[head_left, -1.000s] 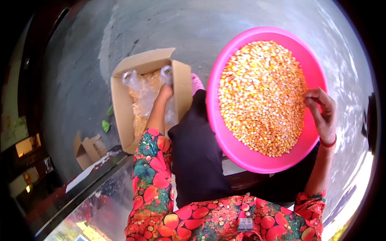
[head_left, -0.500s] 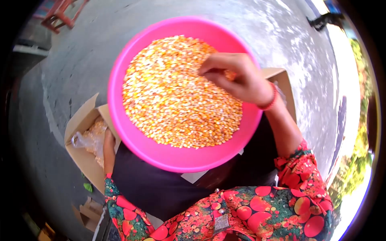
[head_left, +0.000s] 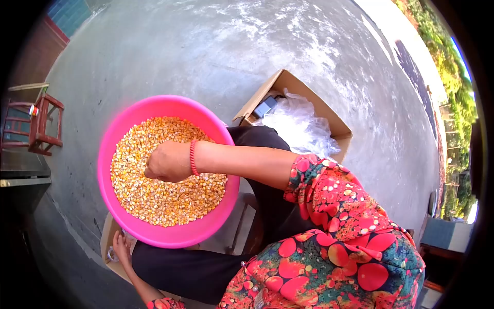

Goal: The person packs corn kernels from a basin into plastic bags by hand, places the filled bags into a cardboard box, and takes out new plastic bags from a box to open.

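A wide pink basin (head_left: pixel 167 238) holds a broad heap of yellow-orange corn kernels (head_left: pixel 180 203). It rests at my lap, beside my dark-trousered legs. My right hand (head_left: pixel 170 161), with a red cord bracelet at the wrist, is over the middle of the heap. Its fingers are curled together and point down; whatever they may pinch is hidden. At the lower left, my left hand (head_left: pixel 122 247) is at the opening of a cardboard box (head_left: pixel 108 232), fingers stretched and a little apart. The basin covers part of that box, and a bit of clear plastic shows inside it.
Beyond my knee stands another cardboard box (head_left: pixel 337 126) with crumpled clear plastic bags (head_left: pixel 301 126) and a small dark blue-grey box (head_left: pixel 265 106). A reddish wooden chair (head_left: pixel 46 126) stands at the far left on the grey concrete floor (head_left: pixel 206 46). Greenery lies off to the right.
The view has swung, so the basin sits lower and further left. My right hand has moved to the middle of the corn. My left hand, earlier deep in its box, now shows its fingers.
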The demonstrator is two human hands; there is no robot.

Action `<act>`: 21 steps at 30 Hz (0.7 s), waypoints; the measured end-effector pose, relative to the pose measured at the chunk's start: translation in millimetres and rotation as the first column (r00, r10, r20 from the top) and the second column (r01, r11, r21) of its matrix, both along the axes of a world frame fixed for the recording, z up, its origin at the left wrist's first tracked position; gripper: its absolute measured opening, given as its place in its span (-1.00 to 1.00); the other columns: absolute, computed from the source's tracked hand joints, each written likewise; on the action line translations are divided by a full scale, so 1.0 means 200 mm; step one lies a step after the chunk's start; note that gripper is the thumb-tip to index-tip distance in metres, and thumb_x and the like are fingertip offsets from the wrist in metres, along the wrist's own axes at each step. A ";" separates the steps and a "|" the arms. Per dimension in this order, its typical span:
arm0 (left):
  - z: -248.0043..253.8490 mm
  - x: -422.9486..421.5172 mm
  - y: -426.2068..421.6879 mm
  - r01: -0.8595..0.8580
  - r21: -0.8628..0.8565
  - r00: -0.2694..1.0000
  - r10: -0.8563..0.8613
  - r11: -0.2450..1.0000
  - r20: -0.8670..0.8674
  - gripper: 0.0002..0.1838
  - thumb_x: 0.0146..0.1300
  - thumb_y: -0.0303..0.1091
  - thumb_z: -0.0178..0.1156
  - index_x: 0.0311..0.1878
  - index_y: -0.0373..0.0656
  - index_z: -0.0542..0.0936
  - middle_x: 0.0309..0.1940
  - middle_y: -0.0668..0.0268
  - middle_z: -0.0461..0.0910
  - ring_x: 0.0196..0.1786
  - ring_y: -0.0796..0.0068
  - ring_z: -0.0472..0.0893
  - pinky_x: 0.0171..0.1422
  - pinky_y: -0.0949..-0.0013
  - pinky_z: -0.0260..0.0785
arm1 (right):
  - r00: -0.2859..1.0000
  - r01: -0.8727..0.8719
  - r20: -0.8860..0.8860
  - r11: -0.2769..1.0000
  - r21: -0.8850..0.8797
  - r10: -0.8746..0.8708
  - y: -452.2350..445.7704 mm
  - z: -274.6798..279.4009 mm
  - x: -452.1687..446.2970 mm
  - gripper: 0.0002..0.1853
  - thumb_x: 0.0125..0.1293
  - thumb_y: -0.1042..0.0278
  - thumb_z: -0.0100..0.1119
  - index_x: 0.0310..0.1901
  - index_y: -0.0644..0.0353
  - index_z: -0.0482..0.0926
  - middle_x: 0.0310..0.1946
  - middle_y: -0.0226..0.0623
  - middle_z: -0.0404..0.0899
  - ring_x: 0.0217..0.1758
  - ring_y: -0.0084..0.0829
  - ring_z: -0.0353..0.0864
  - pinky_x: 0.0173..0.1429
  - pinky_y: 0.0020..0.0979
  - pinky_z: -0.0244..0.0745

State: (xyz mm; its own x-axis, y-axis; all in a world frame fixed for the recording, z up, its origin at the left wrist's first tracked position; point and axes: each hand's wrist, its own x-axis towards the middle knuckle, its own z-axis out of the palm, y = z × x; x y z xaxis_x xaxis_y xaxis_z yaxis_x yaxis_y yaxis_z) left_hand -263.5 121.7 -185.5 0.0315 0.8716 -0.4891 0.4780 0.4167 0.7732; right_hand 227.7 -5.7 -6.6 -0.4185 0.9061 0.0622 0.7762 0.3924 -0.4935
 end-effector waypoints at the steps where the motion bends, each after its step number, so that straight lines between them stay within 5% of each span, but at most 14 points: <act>1: 0.11 0.05 -0.02 -0.036 -0.092 0.991 0.047 0.995 0.123 -0.57 0.30 -0.21 0.03 0.21 -0.10 0.34 -0.08 0.38 0.48 -0.27 0.69 0.43 -0.36 0.62 0.27 | 1.000 0.020 0.003 1.000 0.021 -0.020 -0.01 0.03 0.04 -0.90 0.05 0.38 0.08 -0.40 0.19 0.50 -0.48 -0.17 0.52 -0.37 -0.14 0.56 -0.31 -0.18 0.47; 5: 0.64 0.34 -0.28 0.089 0.020 0.995 -0.090 0.996 0.035 -0.64 0.31 -0.24 0.03 0.13 -0.15 0.43 -0.02 0.35 0.49 -0.07 0.59 0.48 -0.12 0.59 0.31 | 0.914 0.251 -0.396 0.886 0.389 -0.085 -0.14 0.10 0.33 -0.89 0.06 0.44 0.10 -0.34 0.17 0.53 -0.40 -0.22 0.52 -0.37 -0.20 0.56 -0.31 -0.25 0.46; 9: 0.91 0.49 -0.52 0.179 0.166 0.983 -0.183 0.970 0.007 -0.67 0.32 -0.32 0.01 0.09 -0.25 0.45 -0.04 0.30 0.50 -0.03 0.53 0.49 0.01 0.53 0.31 | 0.710 0.608 -0.506 0.789 0.091 -0.489 -0.57 0.00 0.81 -0.88 0.14 0.45 0.08 -0.27 0.16 0.54 -0.37 -0.26 0.53 -0.35 -0.38 0.54 -0.25 -0.40 0.44; 12: 0.99 0.60 -0.67 0.236 0.356 0.971 -0.232 0.904 -0.054 -0.73 0.30 -0.46 -0.01 0.01 -0.38 0.47 -0.08 0.19 0.51 -0.02 0.47 0.49 0.11 0.45 0.30 | 0.375 0.886 -0.305 0.435 -0.159 -0.875 -1.04 -0.42 1.19 -0.84 0.08 0.33 0.09 -0.34 0.18 0.59 -0.37 -0.15 0.60 -0.30 -0.29 0.59 -0.18 -0.36 0.49; 13: 1.00 0.64 -0.72 0.243 0.360 0.969 -0.238 0.900 -0.061 -0.73 0.30 -0.46 -0.01 0.01 -0.38 0.47 -0.08 0.19 0.51 -0.02 0.47 0.49 0.11 0.45 0.30 | 0.301 0.918 -0.243 0.349 -0.188 -0.922 -1.23 -0.62 1.30 -0.83 0.11 0.36 0.08 -0.32 0.24 0.59 -0.46 -0.26 0.59 -0.38 -0.49 0.55 -0.25 -0.47 0.45; 17: 1.04 0.86 -0.89 0.261 0.544 0.964 -0.249 0.798 -0.097 -0.77 0.28 -0.49 -0.01 -0.05 -0.37 0.50 -0.16 0.22 0.55 -0.10 0.49 0.52 0.06 0.47 0.34 | 0.022 0.862 0.224 -0.095 -0.497 -0.974 -1.93 -1.12 1.32 -0.77 0.04 0.25 0.13 -0.34 0.22 0.60 -0.56 -0.28 0.55 -0.55 -0.45 0.50 -0.48 -0.38 0.45; 19: 1.05 0.99 -0.98 0.299 0.467 0.938 -0.347 0.833 0.020 -0.79 0.29 -0.50 -0.01 -0.08 -0.36 0.51 -0.22 0.25 0.56 -0.15 0.53 0.52 0.02 0.49 0.36 | -0.030 0.778 0.289 -0.204 -0.594 -0.957 -2.10 -1.38 1.21 -0.77 0.02 0.27 0.15 -0.32 0.20 0.61 -0.52 -0.26 0.56 -0.53 -0.42 0.51 -0.47 -0.35 0.48; 21: 1.02 1.08 -1.07 0.363 0.431 0.907 -0.418 0.826 0.038 -0.81 0.28 -0.53 -0.01 -0.11 -0.35 0.53 -0.29 0.30 0.56 -0.25 0.59 0.53 -0.09 0.53 0.39 | 0.037 0.773 0.271 -0.144 -0.617 -0.962 -2.12 -1.35 1.05 -0.76 0.01 0.29 0.15 -0.28 0.19 0.62 -0.47 -0.24 0.58 -0.50 -0.43 0.52 -0.47 -0.36 0.49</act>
State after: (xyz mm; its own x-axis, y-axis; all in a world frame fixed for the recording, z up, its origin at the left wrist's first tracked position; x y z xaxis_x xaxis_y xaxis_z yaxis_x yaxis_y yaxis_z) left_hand -46.7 -92.6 17.6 0.4484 0.8916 -0.0639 0.4213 -0.1477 0.8948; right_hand 438.0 -430.3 -277.2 0.7245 0.2866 -0.6268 0.0200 -0.9178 -0.3966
